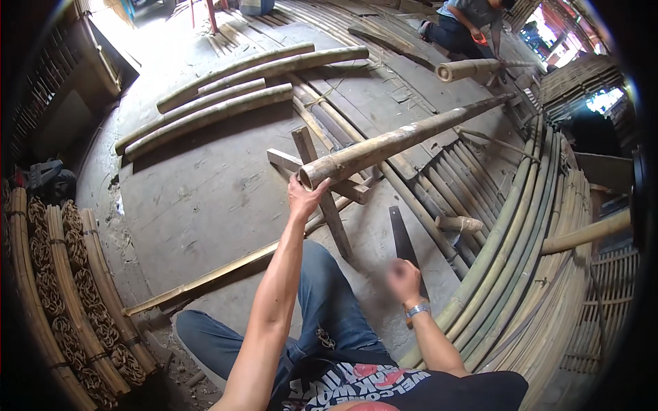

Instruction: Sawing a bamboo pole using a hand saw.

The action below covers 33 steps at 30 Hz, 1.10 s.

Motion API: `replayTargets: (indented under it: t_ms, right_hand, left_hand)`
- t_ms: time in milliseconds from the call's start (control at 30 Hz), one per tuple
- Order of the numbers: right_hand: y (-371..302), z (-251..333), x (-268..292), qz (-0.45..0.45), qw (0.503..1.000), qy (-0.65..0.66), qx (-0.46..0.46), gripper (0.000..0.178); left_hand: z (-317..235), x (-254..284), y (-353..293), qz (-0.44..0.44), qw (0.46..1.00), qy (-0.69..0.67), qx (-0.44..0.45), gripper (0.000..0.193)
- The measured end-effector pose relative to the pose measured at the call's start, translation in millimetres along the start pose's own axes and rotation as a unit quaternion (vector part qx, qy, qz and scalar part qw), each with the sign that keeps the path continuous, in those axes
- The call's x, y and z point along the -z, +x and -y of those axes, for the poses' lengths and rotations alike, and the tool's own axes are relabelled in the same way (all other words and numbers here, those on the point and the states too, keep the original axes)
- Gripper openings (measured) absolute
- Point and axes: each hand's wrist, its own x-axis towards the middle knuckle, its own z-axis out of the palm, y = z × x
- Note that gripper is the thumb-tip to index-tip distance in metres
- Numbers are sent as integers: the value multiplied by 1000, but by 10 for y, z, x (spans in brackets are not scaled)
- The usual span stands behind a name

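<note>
A long bamboo pole (404, 137) slants from its open near end up to the far right. My left hand (306, 198) is closed round that near end from below, its fingers and thumb on either side. Crossed wooden bars (322, 175) form a stand under the pole just beyond my hand. A handsaw (403, 236), dark-bladed with its tip pointing away, is beneath and beside my right hand (406, 279). That hand is closed; a blurred brownish patch covers its fingers, so what they hold is unclear. The saw's handle is mostly hidden by my wrist.
Several cut bamboo lengths (226, 103) lie at the far left. Bundled strips (103, 281) stand along the left edge. Long green poles (507, 260) line the right side. Another person (466, 24) crouches far right by a bamboo pole (469, 69), one hand on an orange-handled tool (478, 39).
</note>
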Motion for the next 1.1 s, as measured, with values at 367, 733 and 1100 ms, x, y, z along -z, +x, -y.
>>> replayTargets:
  t_ms: [367, 733, 1100]
  right_hand:
    - [47, 634, -633, 86, 984, 118, 99, 17]
    - [342, 396, -834, 57, 991, 119, 17, 23]
    - [1218, 690, -925, 80, 850, 470, -223, 74]
  left_hand:
    - [163, 732, -132, -23, 999, -14, -35, 72]
    - [2203, 5424, -1365, -267, 907, -296, -137, 50]
    - [2009, 6786, -2725, -492, 823, -262, 107, 83]
